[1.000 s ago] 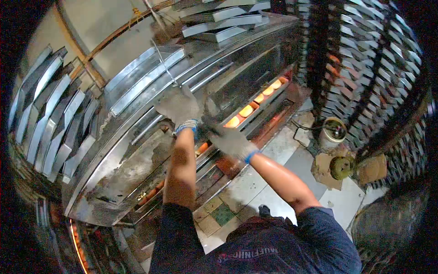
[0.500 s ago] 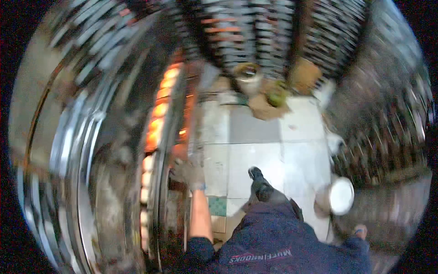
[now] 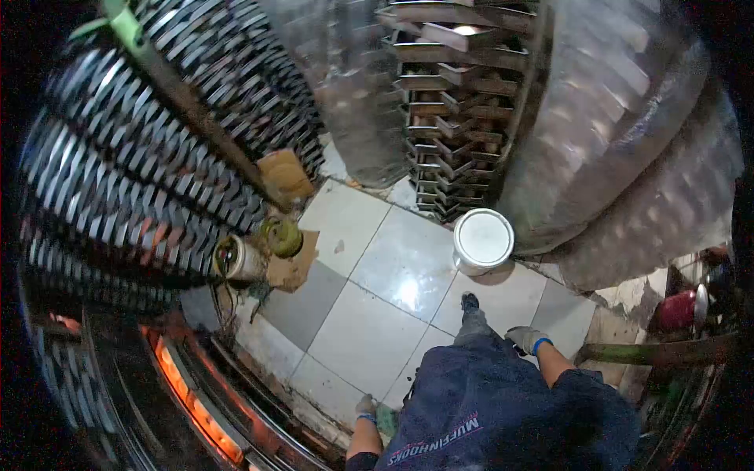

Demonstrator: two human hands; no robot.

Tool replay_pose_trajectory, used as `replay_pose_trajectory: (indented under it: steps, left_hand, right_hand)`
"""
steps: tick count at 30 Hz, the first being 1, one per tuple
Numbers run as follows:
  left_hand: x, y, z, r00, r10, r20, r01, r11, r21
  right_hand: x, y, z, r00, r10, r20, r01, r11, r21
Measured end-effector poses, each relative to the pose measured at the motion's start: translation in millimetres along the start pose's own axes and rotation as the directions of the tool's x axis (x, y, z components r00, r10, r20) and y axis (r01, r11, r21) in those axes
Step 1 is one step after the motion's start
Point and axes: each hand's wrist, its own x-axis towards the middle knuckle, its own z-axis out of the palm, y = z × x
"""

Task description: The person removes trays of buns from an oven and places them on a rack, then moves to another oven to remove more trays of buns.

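My left hand (image 3: 366, 407), in a pale work glove, hangs low over the tiles beside the glowing oven (image 3: 196, 400). It touches nothing that I can see, and its fingers are too small to make out. Out to the other side of my body is my right hand (image 3: 521, 338), also gloved, with a blue cuff. It is held above the floor with its fingers loosely apart and nothing in them. A white lidded bucket (image 3: 484, 238) stands on the floor ahead of that hand, apart from it.
Tall stacks of metal trays (image 3: 141, 180) line the left. Near them sit an open bucket (image 3: 245, 263), a green gas cylinder (image 3: 281, 237) and cardboard (image 3: 294, 267). A tray rack (image 3: 459, 102) and large metal sheets (image 3: 597, 149) stand ahead and right. A green bar (image 3: 656, 354) juts in at right.
My view and body have turned right, away from the oven. My left hand has moved from the oven's front edge to beside my body. My right hand is now seen more fully.
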Motion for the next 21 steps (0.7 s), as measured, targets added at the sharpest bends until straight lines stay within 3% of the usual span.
replay_pose_trajectory:
  steps: [2, 3, 4, 5, 7, 8, 9, 10, 11, 12, 13, 14, 15, 16, 18, 20, 21]
  left_hand:
    - [-10.7, 68.1, -25.9, 0.922, -0.381, -0.064, 0.373, 0.921, -0.108]
    - [-22.1, 115.2, -33.7, 0.928, -0.366, -0.063, 0.360, 0.928, -0.096]
    - [-32.3, 157.6, -38.4, 0.979, -0.175, -0.101, 0.191, 0.966, 0.175]
    - [-34.0, 185.8, -38.6, 0.996, 0.024, -0.086, 0.016, 0.898, 0.439]
    - [0.6, 229.1, -14.1, 0.931, 0.334, -0.148, -0.229, 0.849, 0.476]
    - [34.1, 254.2, 9.8, 0.958, 0.279, -0.062, -0.243, 0.910, 0.336]
    - [54.2, 279.5, 33.2, 0.973, 0.229, 0.025, -0.230, 0.957, 0.176]
    - [45.6, 317.9, 49.5, 0.885, 0.439, 0.152, -0.463, 0.805, 0.372]
    - [28.6, 372.5, 69.5, 0.745, 0.591, 0.309, -0.655, 0.559, 0.508]
    - [1.0, 423.8, 92.8, 0.784, 0.544, 0.298, -0.619, 0.647, 0.446]
    - [-22.8, 471.1, 118.5, 0.819, 0.493, 0.294, -0.574, 0.728, 0.376]
    - [-36.9, 512.0, 140.3, 0.774, 0.487, 0.404, -0.625, 0.687, 0.371]
    - [-47.9, 544.4, 158.9, 0.720, 0.472, 0.509, -0.676, 0.644, 0.359]
    - [-57.0, 568.3, 179.5, 0.675, 0.501, 0.541, -0.714, 0.628, 0.310]
    - [-69.9, 607.7, 195.6, 0.619, 0.539, 0.572, -0.754, 0.611, 0.241]
    - [-79.4, 646.1, 199.4, 0.458, 0.597, 0.658, -0.877, 0.425, 0.225]
    - [-71.3, 659.9, 200.0, 0.443, 0.613, 0.654, -0.883, 0.424, 0.201]
  right_hand:
    - [25.9, 40.5, 3.3, 0.992, 0.098, -0.078, -0.089, 0.990, 0.108]
    - [29.9, 64.0, 0.2, 0.965, 0.202, -0.165, -0.159, 0.958, 0.238]
    - [34.9, 88.8, -1.9, 0.921, 0.301, -0.249, -0.196, 0.906, 0.374]
    - [37.5, 116.1, -6.4, 0.916, 0.311, -0.254, -0.199, 0.901, 0.386]
    - [50.2, 179.8, -8.5, 0.883, 0.337, -0.326, -0.289, 0.939, 0.186]
    - [70.0, 219.7, -1.1, 0.863, 0.348, -0.367, -0.390, 0.920, -0.045]
    - [84.4, 252.1, 3.8, 0.861, 0.351, -0.368, -0.395, 0.917, -0.050]
    - [98.7, 277.0, 10.5, 0.840, 0.415, -0.350, -0.482, 0.866, -0.132]
    - [114.9, 292.8, 12.0, 0.810, 0.473, -0.345, -0.559, 0.800, -0.217]
    - [133.4, 303.6, 12.1, 0.810, 0.463, -0.360, -0.559, 0.796, -0.233]
    - [149.5, 313.0, 10.5, 0.856, 0.352, -0.380, -0.467, 0.842, -0.272]
    - [157.7, 318.0, -1.4, 0.891, 0.236, -0.388, -0.369, 0.875, -0.314]
    - [144.5, 286.7, -33.8, 0.884, 0.253, -0.394, -0.369, 0.894, -0.255]
    - [135.2, 248.0, -61.0, 0.876, 0.271, -0.399, -0.369, 0.909, -0.193]
    - [146.2, 224.8, -79.2, 0.870, 0.161, -0.465, -0.262, 0.952, -0.159]
    - [146.8, 196.7, -91.3, 0.860, 0.138, -0.492, -0.209, 0.974, -0.092]
    - [145.4, 183.4, -96.5, 0.858, 0.133, -0.496, -0.195, 0.978, -0.076]
